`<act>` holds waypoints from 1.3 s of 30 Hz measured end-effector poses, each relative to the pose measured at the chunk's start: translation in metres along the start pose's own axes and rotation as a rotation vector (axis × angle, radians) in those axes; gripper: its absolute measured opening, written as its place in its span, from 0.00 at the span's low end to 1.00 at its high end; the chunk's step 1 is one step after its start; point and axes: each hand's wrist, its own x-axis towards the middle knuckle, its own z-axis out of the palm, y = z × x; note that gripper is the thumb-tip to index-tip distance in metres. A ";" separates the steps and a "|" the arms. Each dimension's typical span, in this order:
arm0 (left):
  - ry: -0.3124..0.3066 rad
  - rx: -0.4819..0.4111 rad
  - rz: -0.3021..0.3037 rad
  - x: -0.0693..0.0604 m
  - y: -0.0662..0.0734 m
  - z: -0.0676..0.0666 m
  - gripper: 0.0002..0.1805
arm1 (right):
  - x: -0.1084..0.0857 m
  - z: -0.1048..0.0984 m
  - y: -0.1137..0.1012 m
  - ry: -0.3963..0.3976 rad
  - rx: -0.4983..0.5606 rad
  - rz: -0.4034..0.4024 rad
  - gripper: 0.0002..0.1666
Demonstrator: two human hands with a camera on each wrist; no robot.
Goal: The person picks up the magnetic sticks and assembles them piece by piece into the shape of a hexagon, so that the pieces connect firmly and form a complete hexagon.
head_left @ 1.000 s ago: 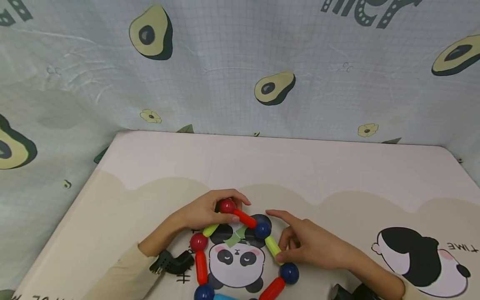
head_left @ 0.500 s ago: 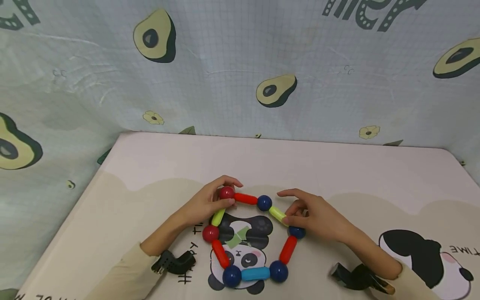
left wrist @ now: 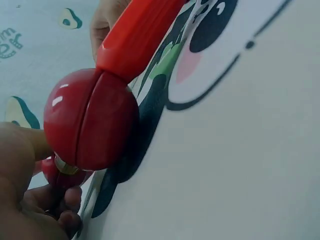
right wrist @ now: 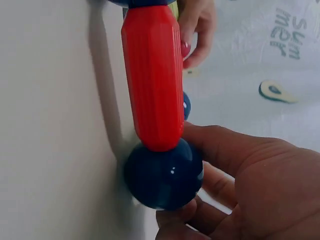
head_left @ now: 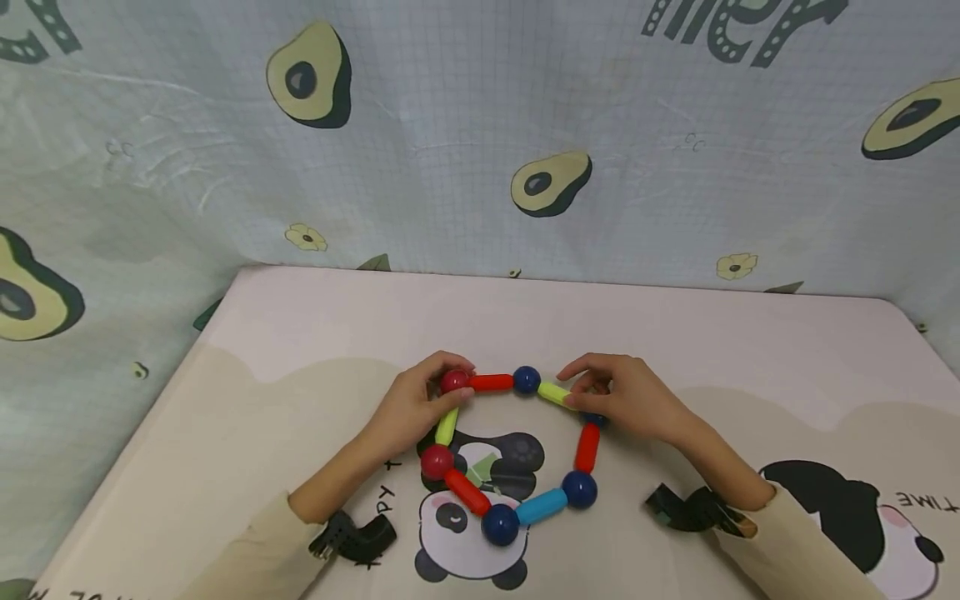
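Observation:
A closed ring of balls and ribbed rods lies between my hands. My left hand (head_left: 408, 408) grips its far left red ball (head_left: 454, 381); a red rod (head_left: 491, 382) runs right from there to a blue ball (head_left: 527, 380). My right hand (head_left: 637, 396) pinches the blue ball (right wrist: 162, 175) at the ring's right, beside the yellow-green rod (head_left: 553, 393); its fingers partly hide that ball in the head view. Nearest the person, a light blue rod (head_left: 542, 506) links two blue balls. Another red ball (left wrist: 90, 120) looms large in the left wrist view.
The pale table mat (head_left: 637, 333) bears a printed panda (head_left: 472, 542) under the ring and a printed dog (head_left: 847, 517) at the right. An avocado-print cloth (head_left: 420, 100) hangs behind the far edge. Black devices (head_left: 360, 537) are strapped at both wrists.
Both hands have shifted the ring away from the person. Its near side has swung to the right, and the light blue rod now slants. The right hand has moved farther back.

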 end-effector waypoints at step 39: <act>-0.089 0.159 0.209 -0.023 -0.014 -0.004 0.21 | -0.028 -0.018 0.061 0.023 -0.042 -0.228 0.28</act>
